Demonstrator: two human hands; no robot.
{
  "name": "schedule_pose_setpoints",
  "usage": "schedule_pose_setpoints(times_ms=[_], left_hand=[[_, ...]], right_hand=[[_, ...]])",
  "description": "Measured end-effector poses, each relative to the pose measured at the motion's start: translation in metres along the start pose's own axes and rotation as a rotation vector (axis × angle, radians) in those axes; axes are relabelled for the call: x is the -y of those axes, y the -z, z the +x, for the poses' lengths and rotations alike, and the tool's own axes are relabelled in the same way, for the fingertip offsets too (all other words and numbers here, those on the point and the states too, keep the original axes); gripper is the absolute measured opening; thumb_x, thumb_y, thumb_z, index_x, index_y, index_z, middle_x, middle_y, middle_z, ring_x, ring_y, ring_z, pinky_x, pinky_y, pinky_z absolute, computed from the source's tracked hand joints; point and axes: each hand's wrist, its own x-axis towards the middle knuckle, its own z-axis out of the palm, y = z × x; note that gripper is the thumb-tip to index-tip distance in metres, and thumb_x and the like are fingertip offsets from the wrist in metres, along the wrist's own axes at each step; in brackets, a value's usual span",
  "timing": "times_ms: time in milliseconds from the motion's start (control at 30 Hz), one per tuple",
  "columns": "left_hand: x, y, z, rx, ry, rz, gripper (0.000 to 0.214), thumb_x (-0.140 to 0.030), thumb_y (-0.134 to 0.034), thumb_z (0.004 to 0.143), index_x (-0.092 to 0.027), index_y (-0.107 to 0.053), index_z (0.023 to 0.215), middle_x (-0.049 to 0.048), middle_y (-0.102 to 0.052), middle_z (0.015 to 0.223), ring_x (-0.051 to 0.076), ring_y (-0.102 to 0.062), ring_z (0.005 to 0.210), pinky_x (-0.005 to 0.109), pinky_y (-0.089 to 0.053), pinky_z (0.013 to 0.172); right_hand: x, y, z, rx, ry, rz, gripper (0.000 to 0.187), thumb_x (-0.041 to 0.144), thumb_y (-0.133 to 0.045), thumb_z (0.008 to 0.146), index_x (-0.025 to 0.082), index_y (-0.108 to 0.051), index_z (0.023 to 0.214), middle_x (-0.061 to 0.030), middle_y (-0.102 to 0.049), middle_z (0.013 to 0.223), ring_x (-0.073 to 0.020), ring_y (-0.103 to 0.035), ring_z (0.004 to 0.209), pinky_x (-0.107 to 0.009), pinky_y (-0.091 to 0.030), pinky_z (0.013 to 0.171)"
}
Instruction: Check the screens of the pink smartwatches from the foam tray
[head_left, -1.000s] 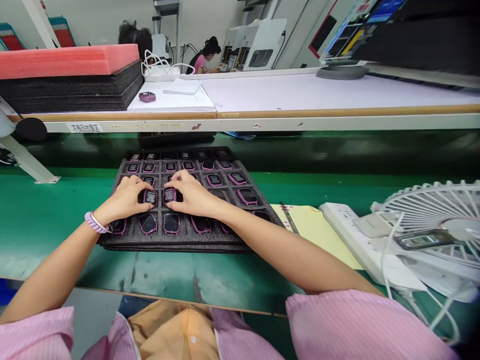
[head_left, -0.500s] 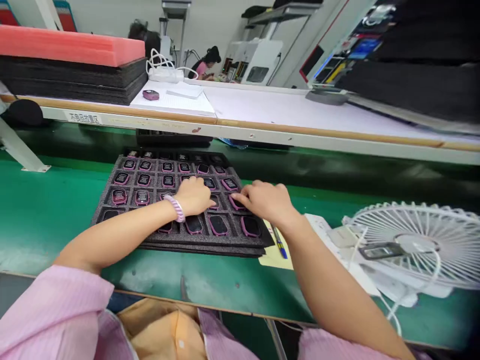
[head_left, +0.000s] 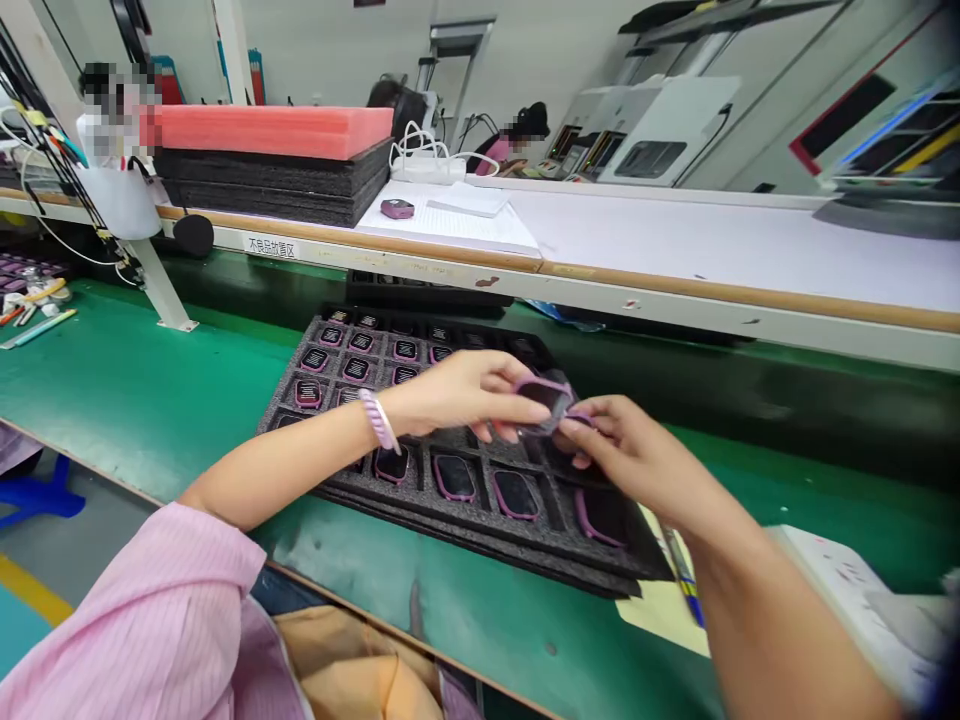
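A black foam tray [head_left: 330,470] lies on the green belt, its pockets filled with several purple watch bodies [head_left: 452,476]. Above the tray's right part, my left hand [head_left: 457,395] and my right hand [head_left: 619,450] both pinch one purple watch body [head_left: 546,399], lifted clear of the pockets. My left fingers grip its left end, my right fingers its right end. A purple band circles my left wrist.
A raised white shelf [head_left: 675,250] runs behind the belt, carrying a pink and black foam stack [head_left: 277,160], papers and one loose purple watch body [head_left: 397,208]. A yellow sheet with a pen [head_left: 679,580] lies right of the tray. Other people work at the far left and in the background.
Both hands were pressing on watch bodies in the tray; now they have lifted one out and hold it between them. The camera has swung to the left.
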Motion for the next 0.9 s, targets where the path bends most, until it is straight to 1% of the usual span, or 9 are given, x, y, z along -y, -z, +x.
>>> schedule_pose_setpoints(times_ms=[100, 167, 267, 333, 400, 500, 633, 800, 900], left_hand=[[-0.008, 0.022, -0.023, -0.207, -0.039, -0.239, 0.003, -0.016, -0.066, 0.099, -0.014, -0.063, 0.098, -0.0004, -0.063, 0.078, 0.006, -0.057, 0.060, 0.016, -0.042, 0.055], [-0.009, 0.034, -0.035, -0.317, -0.043, -0.312, 0.011, -0.018, -0.066, 0.098, -0.013, -0.062, 0.089, -0.0008, -0.058, 0.076, 0.005, -0.052, 0.059, 0.015, -0.038, 0.054], [-0.008, 0.044, -0.045, -0.377, -0.065, -0.278, 0.016, -0.017, -0.073, 0.089, -0.015, -0.058, 0.084, -0.0047, -0.047, 0.071, 0.004, -0.040, 0.054, 0.017, -0.030, 0.049], [-0.008, 0.048, -0.048, -0.432, -0.116, -0.179, 0.012, -0.017, -0.071, 0.086, -0.015, -0.061, 0.092, -0.0046, -0.049, 0.074, 0.006, -0.039, 0.054, 0.019, -0.031, 0.049], [-0.008, 0.049, -0.051, -0.525, -0.196, -0.040, 0.020, -0.016, -0.068, 0.085, -0.015, -0.064, 0.104, -0.0017, -0.057, 0.083, 0.008, -0.049, 0.063, 0.020, -0.040, 0.057], [-0.008, 0.050, -0.054, -0.644, -0.292, 0.174, 0.034, -0.016, -0.067, 0.083, -0.015, -0.064, 0.117, 0.0027, -0.066, 0.097, 0.013, -0.061, 0.083, 0.022, -0.049, 0.071], [-0.002, 0.050, -0.053, -0.654, -0.296, 0.312, 0.038, -0.026, -0.066, 0.085, -0.018, -0.063, 0.122, 0.0049, -0.069, 0.104, 0.017, -0.063, 0.086, 0.025, -0.051, 0.070], [0.006, 0.050, -0.050, -0.612, -0.265, 0.266, 0.047, -0.029, -0.066, 0.086, -0.017, -0.060, 0.131, 0.0079, -0.070, 0.116, 0.018, -0.066, 0.096, 0.027, -0.054, 0.078], [0.007, 0.051, -0.050, -0.611, -0.268, 0.267, 0.050, -0.030, -0.066, 0.085, -0.016, -0.060, 0.132, 0.0081, -0.071, 0.113, 0.018, -0.066, 0.092, 0.027, -0.055, 0.077]], right_hand=[[0.035, -0.013, 0.001, 0.052, -0.084, 0.680, 0.047, 0.060, -0.089, 0.080, 0.027, -0.060, 0.098, -0.0123, -0.077, 0.094, -0.0167, -0.061, 0.056, -0.028, -0.047, 0.050], [0.064, -0.027, 0.006, 0.133, -0.151, 0.912, 0.056, 0.050, -0.099, 0.071, 0.022, -0.067, 0.108, -0.0096, -0.077, 0.096, -0.0144, -0.061, 0.058, -0.027, -0.052, 0.053], [0.102, -0.047, 0.016, 0.272, -0.198, 1.116, 0.055, 0.041, -0.099, 0.073, 0.018, -0.071, 0.114, -0.0098, -0.077, 0.104, -0.0184, -0.072, 0.074, -0.030, -0.061, 0.065], [0.121, -0.056, 0.020, 0.302, -0.140, 1.184, 0.054, 0.031, -0.098, 0.074, 0.019, -0.071, 0.119, -0.0063, -0.076, 0.108, -0.0195, -0.076, 0.083, -0.031, -0.065, 0.076], [0.135, -0.060, 0.021, 0.314, -0.042, 1.199, 0.053, 0.027, -0.096, 0.079, 0.021, -0.070, 0.125, -0.0030, -0.075, 0.108, -0.0183, -0.077, 0.087, -0.032, -0.066, 0.084], [0.144, -0.064, 0.019, 0.335, 0.090, 1.169, 0.054, 0.032, -0.095, 0.083, 0.024, -0.069, 0.129, -0.0011, -0.073, 0.106, -0.0164, -0.077, 0.085, -0.031, -0.067, 0.085], [0.141, -0.068, 0.018, 0.335, 0.168, 1.150, 0.055, 0.039, -0.097, 0.083, 0.024, -0.068, 0.128, -0.0004, -0.072, 0.098, -0.0148, -0.075, 0.075, -0.029, -0.067, 0.076], [0.134, -0.068, 0.020, 0.374, 0.135, 1.171, 0.055, 0.039, -0.096, 0.085, 0.024, -0.068, 0.130, -0.0012, -0.072, 0.098, -0.0152, -0.074, 0.073, -0.027, -0.066, 0.068], [0.134, -0.067, 0.021, 0.401, 0.130, 1.246, 0.055, 0.036, -0.098, 0.083, 0.026, -0.070, 0.129, 0.0002, -0.072, 0.101, -0.0129, -0.072, 0.075, -0.025, -0.064, 0.071]])
